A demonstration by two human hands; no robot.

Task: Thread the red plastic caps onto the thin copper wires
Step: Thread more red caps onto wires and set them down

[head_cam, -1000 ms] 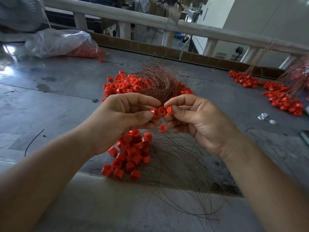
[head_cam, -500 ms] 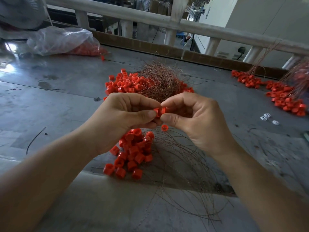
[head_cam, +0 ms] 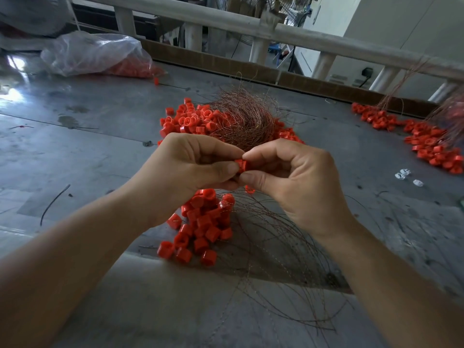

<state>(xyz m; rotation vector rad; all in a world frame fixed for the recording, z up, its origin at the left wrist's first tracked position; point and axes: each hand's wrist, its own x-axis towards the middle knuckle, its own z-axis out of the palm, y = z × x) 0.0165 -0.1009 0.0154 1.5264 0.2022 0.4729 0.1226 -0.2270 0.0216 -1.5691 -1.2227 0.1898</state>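
- Your left hand point(head_cam: 190, 167) and right hand point(head_cam: 296, 179) both pinch one red cap point(head_cam: 241, 165).
- Thin copper wires point(head_cam: 271, 242) fan out on the table point(head_cam: 100, 126) below.

The table point(head_cam: 100, 116) bears red caps point(head_cam: 203, 229), copper wires point(head_cam: 276, 247), a plastic bag point(head_cam: 93, 54).

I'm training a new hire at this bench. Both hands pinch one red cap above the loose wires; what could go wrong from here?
The red cap is held only by the fingertips of the left hand and right hand; it could slip and fall into the near pile of caps. The loose copper wires fan out under the right wrist, so a forearm might snag or kink them.
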